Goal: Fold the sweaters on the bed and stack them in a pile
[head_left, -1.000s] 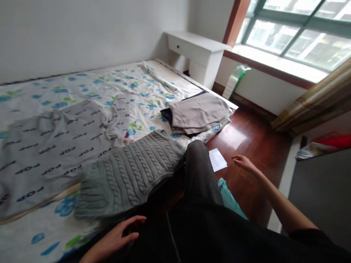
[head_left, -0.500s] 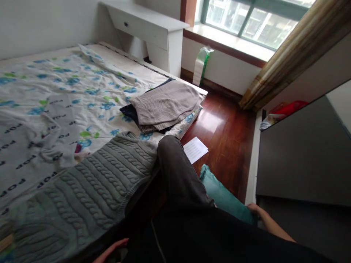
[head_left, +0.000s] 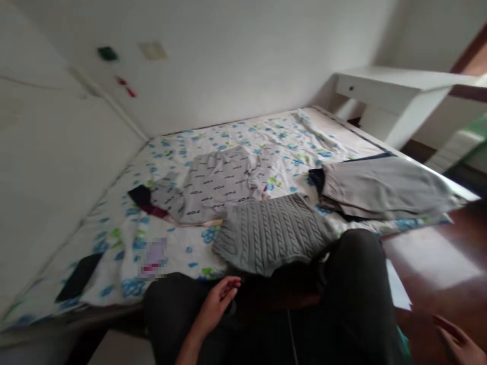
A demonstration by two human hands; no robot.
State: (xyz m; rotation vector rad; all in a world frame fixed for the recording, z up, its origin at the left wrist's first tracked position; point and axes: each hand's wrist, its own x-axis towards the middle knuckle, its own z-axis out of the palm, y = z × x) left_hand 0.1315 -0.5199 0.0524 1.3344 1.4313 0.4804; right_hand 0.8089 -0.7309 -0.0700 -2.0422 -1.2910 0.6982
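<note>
My left hand (head_left: 216, 305) is over my left thigh, palm turned inward, fingers loosely bent and apart with nothing in them. Just beyond it, a grey cable-knit sweater (head_left: 272, 235) is draped at the near edge of the bed. At the lower right, my right hand (head_left: 458, 342) is slightly blurred and open above the floor, holding nothing. A sliver of a teal cushion (head_left: 404, 344) shows beside my right leg. Behind the knit piece, a light grey top printed with "POP" (head_left: 216, 177) is spread out on the bed.
Folded clothes (head_left: 384, 185) lie stacked at the bed's right corner. The flowered sheet (head_left: 190, 261) also carries a dark flat object (head_left: 80, 276) and a pixelated patch at left. A white desk (head_left: 399, 96) stands at the back right; papers (head_left: 397, 289) lie on the floor.
My view has swung left from the window and floor to the bed. My right hand has let go of the teal cushion. My left hand has come up into fuller view.
</note>
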